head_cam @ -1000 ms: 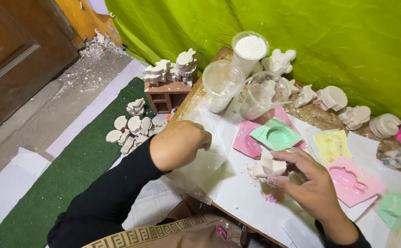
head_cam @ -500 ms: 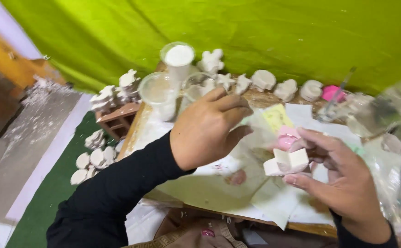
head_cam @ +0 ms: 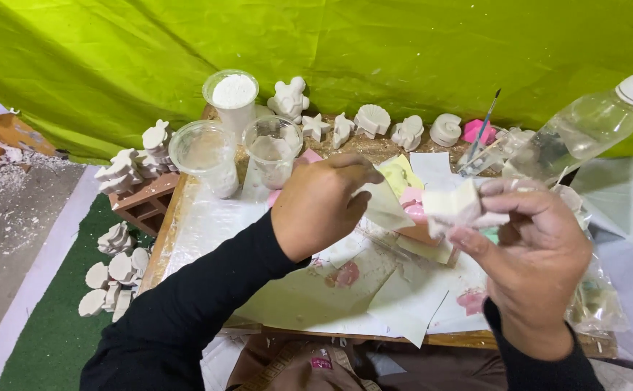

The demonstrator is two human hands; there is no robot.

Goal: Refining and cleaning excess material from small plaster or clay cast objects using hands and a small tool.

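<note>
Right hand (head_cam: 530, 264), palm toward the viewer, pinches a white plaster block (head_cam: 455, 203) at its fingertips above the table (head_cam: 186, 217). Left hand (head_cam: 320, 203) (black sleeve) hovers knuckles-up, fingers curled on a sheet of sandpaper (head_cam: 389, 206) beside the block. Behind: plastic cups (head_cam: 204, 152), plaster figures (head_cam: 374, 119), green cloth (head_cam: 374, 51).

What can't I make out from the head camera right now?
- Head view: the shape of the white plaster piece, partly covered by the right hand fingers.
- Head view: what the left hand pinches; its fingers face away.
- Head view: moulds beneath both hands, hidden.
- Head view: the clear bottle base, behind the right hand.
</note>
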